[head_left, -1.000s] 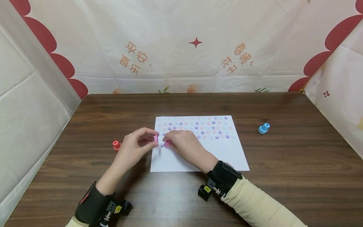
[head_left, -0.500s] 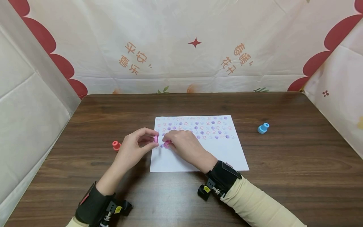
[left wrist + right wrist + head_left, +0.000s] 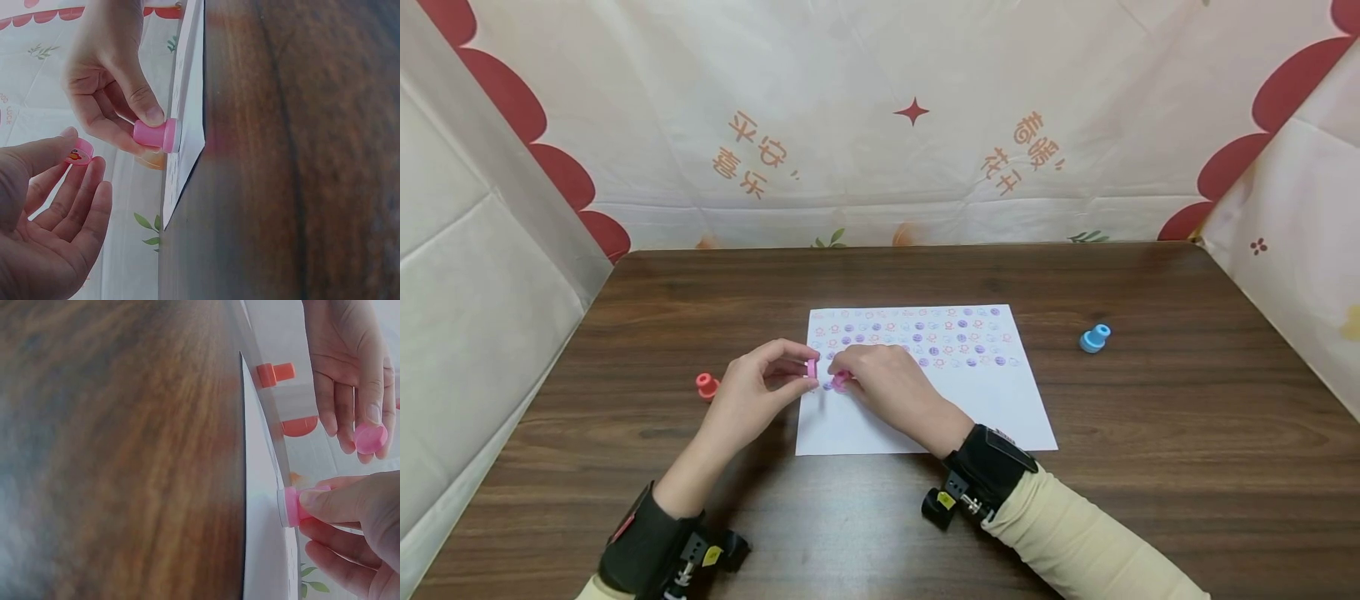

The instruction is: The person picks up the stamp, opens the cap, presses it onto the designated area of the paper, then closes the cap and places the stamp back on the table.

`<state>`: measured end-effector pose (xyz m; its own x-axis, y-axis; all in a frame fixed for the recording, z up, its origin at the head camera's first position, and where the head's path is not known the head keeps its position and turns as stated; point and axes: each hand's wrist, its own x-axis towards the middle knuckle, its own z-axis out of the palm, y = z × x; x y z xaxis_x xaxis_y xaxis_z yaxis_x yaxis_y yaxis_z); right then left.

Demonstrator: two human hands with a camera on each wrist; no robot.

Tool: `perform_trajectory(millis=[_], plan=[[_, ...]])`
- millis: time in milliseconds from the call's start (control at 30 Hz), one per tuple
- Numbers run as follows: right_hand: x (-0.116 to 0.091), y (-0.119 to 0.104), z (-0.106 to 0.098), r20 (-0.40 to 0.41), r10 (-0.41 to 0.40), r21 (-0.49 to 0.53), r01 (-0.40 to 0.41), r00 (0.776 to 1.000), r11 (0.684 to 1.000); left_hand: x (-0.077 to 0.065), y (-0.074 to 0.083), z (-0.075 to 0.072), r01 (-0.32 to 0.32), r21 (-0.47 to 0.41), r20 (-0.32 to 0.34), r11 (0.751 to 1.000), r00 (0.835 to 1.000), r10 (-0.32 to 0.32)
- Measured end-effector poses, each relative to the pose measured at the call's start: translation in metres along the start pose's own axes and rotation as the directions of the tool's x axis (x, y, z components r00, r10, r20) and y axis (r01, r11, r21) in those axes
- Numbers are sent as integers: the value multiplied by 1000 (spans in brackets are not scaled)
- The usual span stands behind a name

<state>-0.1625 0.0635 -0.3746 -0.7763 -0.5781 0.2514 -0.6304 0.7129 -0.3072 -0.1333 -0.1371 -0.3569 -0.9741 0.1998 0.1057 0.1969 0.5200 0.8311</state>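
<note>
Pink stamp [image 3: 160, 136]: axis upright, face down; right grip [image 3: 891, 387] pinches it, left grip [image 3: 756, 383] cap [image 3: 80, 152].

Left hand [image 3: 754, 385] blocks red stamp [image 3: 706, 383] from paper [image 3: 977, 410] — free room between paper and blue stamp [image 3: 1094, 338].

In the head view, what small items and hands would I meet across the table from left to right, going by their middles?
Red stamp, left hand, pink cap, pink stamp, right hand, blue stamp.
</note>
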Motion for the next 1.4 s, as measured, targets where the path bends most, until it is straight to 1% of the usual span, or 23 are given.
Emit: perform_trajectory(millis=[400,700,967,1267,1400], plan=[[0,0,0,-1,-4,9,4,1000,1000,1,1,0,17,-1,1,1000,1000,-17],[1,2,-1,4,-13,17,13,1000,1000,2,-1,-1,4,2,-1,1000,1000,-4],[0,5,-2,1,-24,46,24,1000,999,2,0,-1,9,-9,4,1000,1000,-9],[-1,8,-2,7,-2,91,1,1000,996,3,0,0,13,-7,4,1000,1000,-13],[-1,9,-4,18,27,111,-29,999,993,3,1,0,17,-3,5,1000,1000,-17]])
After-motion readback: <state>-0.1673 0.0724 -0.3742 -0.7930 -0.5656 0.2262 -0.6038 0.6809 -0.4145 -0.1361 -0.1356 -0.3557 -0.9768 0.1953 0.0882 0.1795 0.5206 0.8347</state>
